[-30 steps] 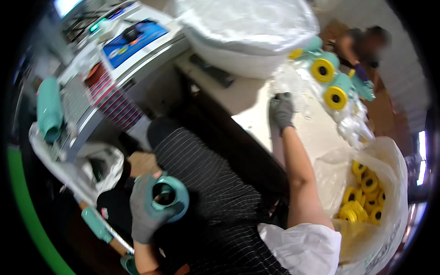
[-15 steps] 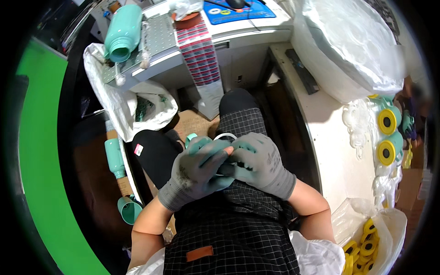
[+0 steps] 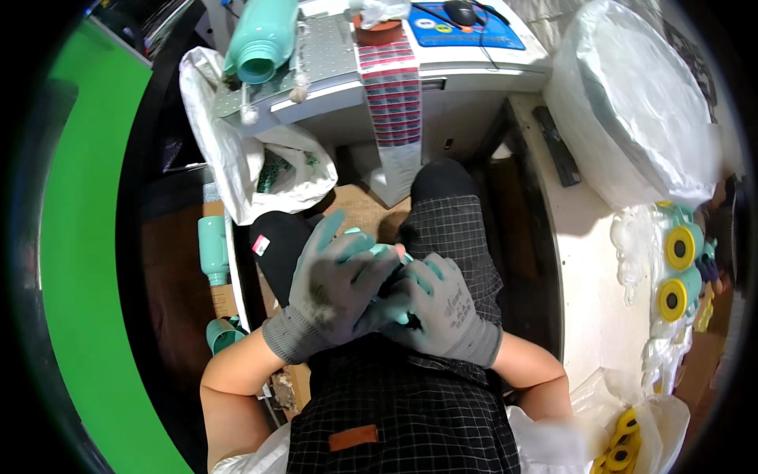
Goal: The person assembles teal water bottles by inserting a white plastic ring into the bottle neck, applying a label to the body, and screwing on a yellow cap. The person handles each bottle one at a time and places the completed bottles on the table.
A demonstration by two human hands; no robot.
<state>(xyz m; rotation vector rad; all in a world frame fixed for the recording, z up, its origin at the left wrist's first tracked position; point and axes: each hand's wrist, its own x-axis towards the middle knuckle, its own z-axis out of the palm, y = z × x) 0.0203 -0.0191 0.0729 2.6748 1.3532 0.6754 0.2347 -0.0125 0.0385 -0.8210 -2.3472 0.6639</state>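
Note:
My left hand [image 3: 328,288] and my right hand [image 3: 442,312] meet over my lap, both in grey knit gloves with teal fingertips. A teal thing [image 3: 382,249] shows just beyond and between the fingers. Its kind and most of its shape are hidden. Curled fingers of my right hand close in on the space between the hands, where something dark shows. The left hand's thumb and some fingers press in there too, while one finger stands out straight. A bare fingertip pokes through a glove.
A teal bottle [image 3: 263,43] lies on the perforated bench plate. A label strip [image 3: 392,103] hangs over the edge. Teal bottles [image 3: 213,245] lie at left beside a white sack [image 3: 209,134]. Yellow-rimmed teal bottles [image 3: 681,246], a large plastic bag [image 3: 624,103] and bagged yellow rings [image 3: 620,450] are at right.
The view has shifted, so the surroundings sit further right and mostly lower. My left hand has turned and lifted, one finger now straightened. The white ring beyond the hands no longer shows.

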